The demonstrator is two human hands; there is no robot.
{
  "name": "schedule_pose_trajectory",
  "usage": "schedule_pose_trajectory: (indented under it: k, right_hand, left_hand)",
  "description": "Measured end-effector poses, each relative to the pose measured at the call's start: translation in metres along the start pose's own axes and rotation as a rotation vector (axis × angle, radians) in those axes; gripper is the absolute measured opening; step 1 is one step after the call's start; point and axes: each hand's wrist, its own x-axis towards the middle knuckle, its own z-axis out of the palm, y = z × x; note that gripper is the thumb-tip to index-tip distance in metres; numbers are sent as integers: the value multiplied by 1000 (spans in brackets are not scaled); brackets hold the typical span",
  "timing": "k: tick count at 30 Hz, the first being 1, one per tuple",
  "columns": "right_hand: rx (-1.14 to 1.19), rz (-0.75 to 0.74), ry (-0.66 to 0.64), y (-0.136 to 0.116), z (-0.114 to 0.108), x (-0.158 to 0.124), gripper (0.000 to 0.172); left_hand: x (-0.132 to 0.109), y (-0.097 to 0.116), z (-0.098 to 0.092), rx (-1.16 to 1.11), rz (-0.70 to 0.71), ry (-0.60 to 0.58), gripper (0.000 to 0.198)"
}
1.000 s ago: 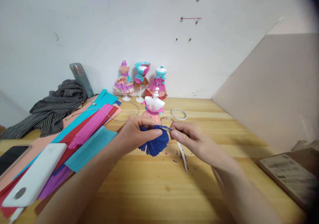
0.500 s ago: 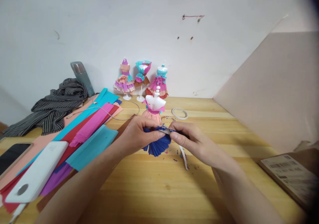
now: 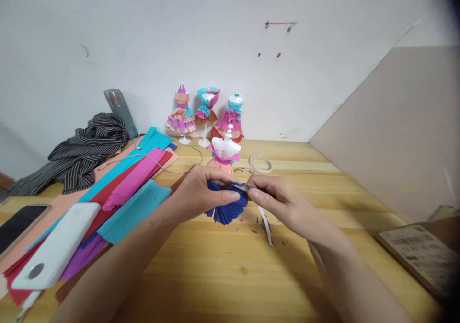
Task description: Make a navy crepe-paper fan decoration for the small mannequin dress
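Note:
Pleated dark blue crepe paper [image 3: 229,210] fans out below my fingers, over the middle of the table. My left hand [image 3: 204,193] pinches its gathered upper edge between thumb and fingers. My right hand [image 3: 276,199] is closed at the right end of that edge, thumb against forefinger. A short pale strip [image 3: 243,187] lies along the edge between my hands; what it is made of is hard to tell. Just behind stands a small white dress form [image 3: 225,148] with a pink sash and a peach pleated skirt, its lower part hidden by my left hand.
Three dressed mini forms [image 3: 181,109] stand against the wall. A tape roll [image 3: 260,164], a curled white strip [image 3: 265,225] and paper scraps lie nearby. On the left are coloured crepe sheets [image 3: 134,211], a power bank [image 3: 57,246], a phone [image 3: 21,227], striped cloth [image 3: 89,150] and a bottle [image 3: 122,113]. A cardboard box [image 3: 417,251] sits right.
My right hand has shifted slightly right, away from my left thumb. The whole view has moved a little; both hands keep their pinch.

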Motion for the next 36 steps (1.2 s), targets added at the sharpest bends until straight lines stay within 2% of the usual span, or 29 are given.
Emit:
schedule_pose_trajectory:
  k: [8,18,27,36]
  right_hand:
    - [-25,-2,15,-3,-2,2,53]
    - [12,16,10,-2,-2,1,52]
    - [2,15,8,-3,-3,1,53]
    - [27,2,-9,-1,-3,1,53]
  left_hand:
    - [1,-1,-4,-49,-24,109,18]
    - [0,2,-2,-98,-85,94,20]
    - [-2,3,-3,-102,-81,64,21]
    - [-2,3,-3,-98,-31,26,13]
